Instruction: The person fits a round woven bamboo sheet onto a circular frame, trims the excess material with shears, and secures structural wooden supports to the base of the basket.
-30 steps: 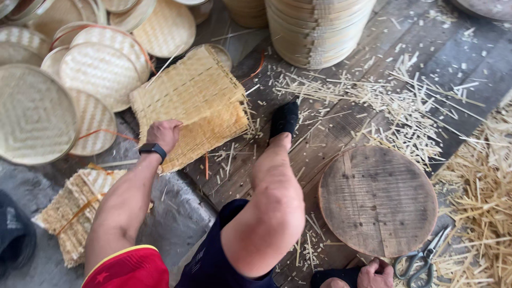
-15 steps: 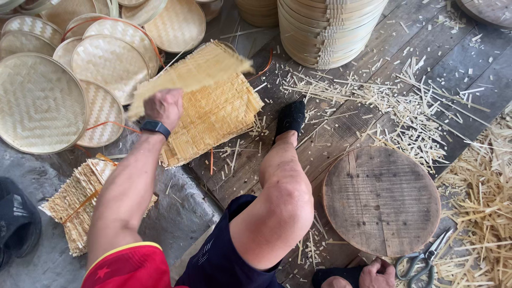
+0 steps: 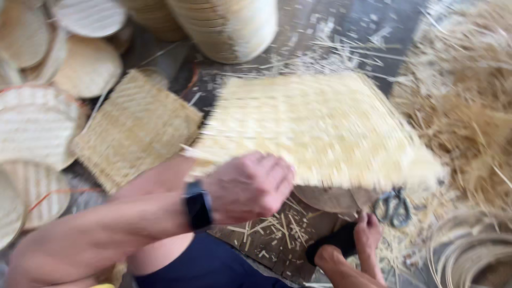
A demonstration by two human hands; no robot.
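Head view, looking down. The left hand (image 3: 248,186), with a dark wristband (image 3: 198,205) on its wrist, was clenched on the near edge of a square woven bamboo mat (image 3: 320,130), fingers curled tight so the sheet was carried by its rim; the mat was blurred, spread flat and raised over the round wooden work block (image 3: 333,198), which showed only as a brown crescent at the mat's 6 o'clock edge. The right hand (image 3: 368,234) lay low at 5 o'clock from the mat, fingertips touching the floor just beside a pair of scissors (image 3: 393,207); whether it gripped anything could not be told.

A 2nd woven mat (image 3: 136,128) lay flat on the floor at 9 o'clock from the held one, apart from it. Round woven lids (image 3: 32,128) were stacked overlapping at the far left, kept out of the working space. A tall stack of round baskets (image 3: 229,24) stood at 12 o'clock. Loose bamboo shavings (image 3: 469,101) were heaped at 3 o'clock, and short splinters (image 3: 266,226) littered the plank floor below the left hand.
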